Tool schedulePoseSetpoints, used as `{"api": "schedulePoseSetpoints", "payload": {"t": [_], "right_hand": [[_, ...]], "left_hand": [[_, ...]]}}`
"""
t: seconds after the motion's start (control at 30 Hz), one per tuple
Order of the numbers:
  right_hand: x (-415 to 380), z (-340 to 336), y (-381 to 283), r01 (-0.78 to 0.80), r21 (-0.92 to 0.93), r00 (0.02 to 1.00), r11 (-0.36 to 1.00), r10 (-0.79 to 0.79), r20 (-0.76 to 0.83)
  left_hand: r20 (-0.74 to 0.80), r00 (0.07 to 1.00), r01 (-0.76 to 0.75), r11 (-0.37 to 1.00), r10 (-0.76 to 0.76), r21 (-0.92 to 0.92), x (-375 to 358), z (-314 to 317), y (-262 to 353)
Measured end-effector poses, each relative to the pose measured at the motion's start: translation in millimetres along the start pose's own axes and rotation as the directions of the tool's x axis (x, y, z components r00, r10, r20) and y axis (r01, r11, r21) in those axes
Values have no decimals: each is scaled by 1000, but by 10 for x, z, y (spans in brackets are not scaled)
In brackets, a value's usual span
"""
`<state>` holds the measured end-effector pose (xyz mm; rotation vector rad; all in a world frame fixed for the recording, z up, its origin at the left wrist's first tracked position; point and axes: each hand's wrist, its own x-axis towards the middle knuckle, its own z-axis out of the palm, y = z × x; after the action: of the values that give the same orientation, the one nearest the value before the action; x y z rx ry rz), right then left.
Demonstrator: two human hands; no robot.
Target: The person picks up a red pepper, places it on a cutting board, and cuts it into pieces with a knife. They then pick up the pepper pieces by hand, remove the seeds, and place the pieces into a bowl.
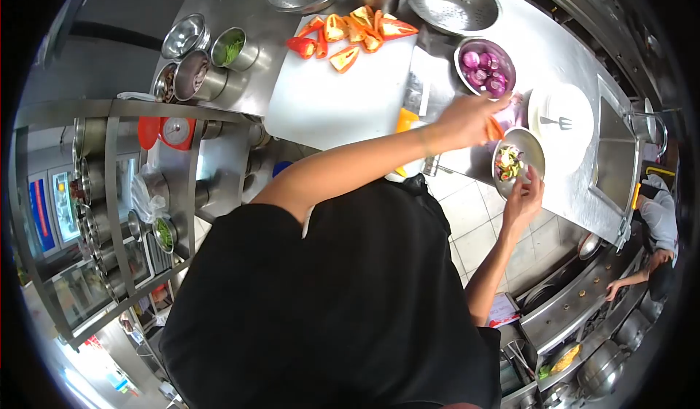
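My left hand [470, 121] reaches across to the right, fingers closed around a red pepper piece [495, 128] at the edge of a metal bowl [536, 152]. Inside that bowl lie mixed vegetable scraps [509, 162], with green, pale and purple bits. At the bowl's near rim, my right hand [525, 196] has its fingers bent over the edge, and the bowl looks tilted. Just beyond my left hand stands a metal bowl of peeled purple onions [487, 70]. Cut red peppers [357, 33] with seeds inside rest on the far part of a white cutting board [339, 103].
Two colanders [453, 4] stand at the back. White plates [561, 128] are stacked beside a sink [616, 146] on the right. Metal containers [233, 48] crowd the left. A yellow object [407, 121] lies under my left forearm. Another person [656, 227] is at the far right.
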<state>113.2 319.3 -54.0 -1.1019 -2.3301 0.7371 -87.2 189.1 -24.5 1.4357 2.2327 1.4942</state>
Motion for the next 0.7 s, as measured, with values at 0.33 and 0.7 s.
{"api": "schedulePoseSetpoints", "payload": {"t": [0.33,0.7], "right_hand": [[278,1975,-1999,225,41,921,973,-226,317],[1196,2812,-2593,17,-328,841,945,164,516]], "left_hand": [[-223,624,662,659,-748,-356,-1799,-2473,-1532],[-404,693,575,795,-598,-191,-2262,-2761,-1356]]}}
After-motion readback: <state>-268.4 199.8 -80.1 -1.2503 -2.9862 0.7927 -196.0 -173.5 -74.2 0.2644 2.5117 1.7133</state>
